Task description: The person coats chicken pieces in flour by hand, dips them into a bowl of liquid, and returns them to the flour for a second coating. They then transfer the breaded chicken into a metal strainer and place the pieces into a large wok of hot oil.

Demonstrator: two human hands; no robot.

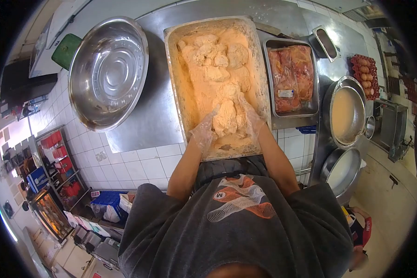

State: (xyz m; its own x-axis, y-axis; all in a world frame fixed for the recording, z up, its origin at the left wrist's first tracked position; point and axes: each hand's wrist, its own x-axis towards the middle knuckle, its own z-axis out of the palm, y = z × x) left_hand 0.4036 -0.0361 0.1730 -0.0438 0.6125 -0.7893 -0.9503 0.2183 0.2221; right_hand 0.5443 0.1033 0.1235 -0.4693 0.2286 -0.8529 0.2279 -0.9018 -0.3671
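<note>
A large rectangular metal tray (172,83) holds orange-tinted flour (194,88) and several flour-coated pieces that look like chicken (225,118). My left hand (205,125), in a clear plastic glove, cups the left side of the nearest pile. From the right side my right hand (252,118), gloved the same way, is curled against the same pieces. Flour hides some of the fingertips. Farther up the tray lies another heap of coated pieces (211,53), apart from both hands.
Left of the tray stands a wide steel bowl (113,74). On the right are a pan of bagged raw meat (289,76), a bowl of orange-tan liquid (345,113), a bowl of whitish liquid (342,170) and eggs (366,76). Another person (359,231) is at lower right.
</note>
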